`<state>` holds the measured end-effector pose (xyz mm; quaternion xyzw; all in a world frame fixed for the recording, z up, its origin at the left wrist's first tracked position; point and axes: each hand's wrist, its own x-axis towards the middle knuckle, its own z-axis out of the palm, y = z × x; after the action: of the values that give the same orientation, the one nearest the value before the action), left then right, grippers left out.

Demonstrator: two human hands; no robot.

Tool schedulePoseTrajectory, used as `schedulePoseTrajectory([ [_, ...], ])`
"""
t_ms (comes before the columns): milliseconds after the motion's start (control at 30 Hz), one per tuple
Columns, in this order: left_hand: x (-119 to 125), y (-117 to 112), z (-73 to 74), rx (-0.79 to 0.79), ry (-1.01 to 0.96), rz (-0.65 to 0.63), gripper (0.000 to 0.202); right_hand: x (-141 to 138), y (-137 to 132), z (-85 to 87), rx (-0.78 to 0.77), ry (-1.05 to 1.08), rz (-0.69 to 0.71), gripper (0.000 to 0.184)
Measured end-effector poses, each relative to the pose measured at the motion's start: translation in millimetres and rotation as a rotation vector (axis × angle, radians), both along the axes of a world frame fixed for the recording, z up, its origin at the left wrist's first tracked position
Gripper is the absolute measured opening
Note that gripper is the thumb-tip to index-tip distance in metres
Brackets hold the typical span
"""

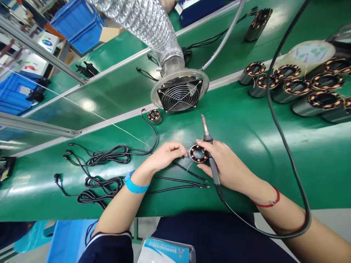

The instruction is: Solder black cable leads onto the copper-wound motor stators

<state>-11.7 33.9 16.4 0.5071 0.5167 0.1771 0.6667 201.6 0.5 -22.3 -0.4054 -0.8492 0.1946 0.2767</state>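
In the head view, a small copper-wound ring (198,153) is seen just right of the centre of the frame, between the two hands. By the right hand (226,162), a soldering iron (214,168) is gripped, its tip pointed toward the top of the frame, while the ring is flanked by finger and thumb. The fingertips of the left hand (167,155) are brought together just beside the ring's left edge; whether a thin wire is pinched there cannot be told. Bundled black cables (109,155) are laid out at left on the green table (175,201). Above the hands, a fan (179,95) is mounted at the end of a silver duct (153,25). Larger wound cylinders (297,89) are grouped at upper right.
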Motion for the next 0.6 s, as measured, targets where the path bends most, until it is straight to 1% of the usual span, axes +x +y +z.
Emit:
schedulePoseTrajectory([
  [133, 7, 0, -7.7, -0.049, -0.098, 0.025, 0.039, -5, 0, -3.3, 0.069, -0.027, -0.027, 0.044],
  [200, 11, -2, -9.7, -0.027, -0.100, 0.055, 0.041, -4, 0, -4.4, 0.098, -0.029, -0.057, 0.042],
  [267, 13, -8, -10.8, 0.019, -0.079, 0.080, 0.038, -2, 1, -5.5, 0.120, -0.022, -0.110, 0.041],
  [300, 12, -13, -11.1, 0.034, -0.062, 0.067, 0.036, -1, 1, -6.1, 0.125, -0.019, -0.141, 0.042],
  [400, 8, -25, -12.0, 0.078, 0.028, -0.024, 0.026, 2, 2, -7.5, 0.120, -0.022, -0.209, 0.045],
  [433, 7, -28, -12.2, 0.117, 0.065, -0.044, 0.022, 2, 2, -7.7, 0.120, -0.023, -0.219, 0.046],
  [500, 5, -28, -12.8, 0.229, 0.102, -0.043, 0.019, 1, 2, -7.7, 0.126, -0.026, -0.227, 0.047],
  [533, 5, -26, -13.4, 0.263, 0.087, -0.040, 0.020, 1, 2, -7.5, 0.128, -0.024, -0.225, 0.046],
  [567, 5, -22, -14.2, 0.259, 0.048, -0.048, 0.021, 1, 2, -7.3, 0.129, -0.017, -0.215, 0.046],
  [600, 6, -17, -15.3, 0.221, -0.008, -0.064, 0.023, 0, 3, -6.9, 0.126, -0.005, -0.195, 0.044],
])
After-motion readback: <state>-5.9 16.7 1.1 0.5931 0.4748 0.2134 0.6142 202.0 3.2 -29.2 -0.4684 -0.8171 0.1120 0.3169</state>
